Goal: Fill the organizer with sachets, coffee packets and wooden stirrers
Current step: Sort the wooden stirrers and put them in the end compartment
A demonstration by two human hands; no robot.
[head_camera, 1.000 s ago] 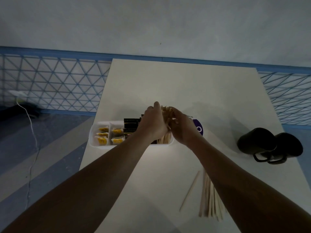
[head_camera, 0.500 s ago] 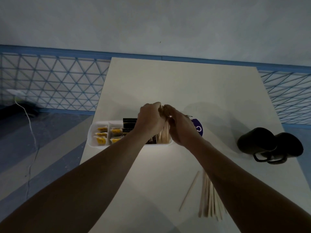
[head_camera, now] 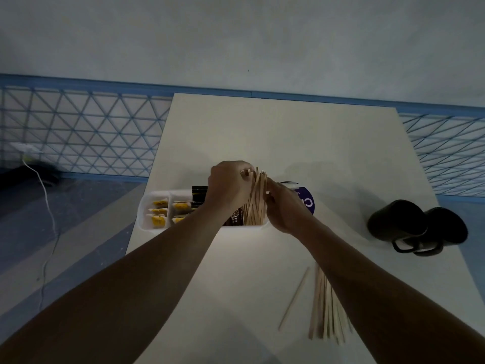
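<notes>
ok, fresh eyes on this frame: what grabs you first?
The left hand and right hand meet mid-frame, gripping a bundle of wooden stirrers that stands tilted in the right end of the white organizer. Loose stirrers lie on the table beside the right forearm. Two black mugs sit near the table's right edge.

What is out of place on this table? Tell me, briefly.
A pile of wooden stirrers lies loose on the table, outside the organizer, a single stirrer strayed to its left. The bundle in the organizer, held by the left hand and right hand, stands fanned and tilted.
</notes>
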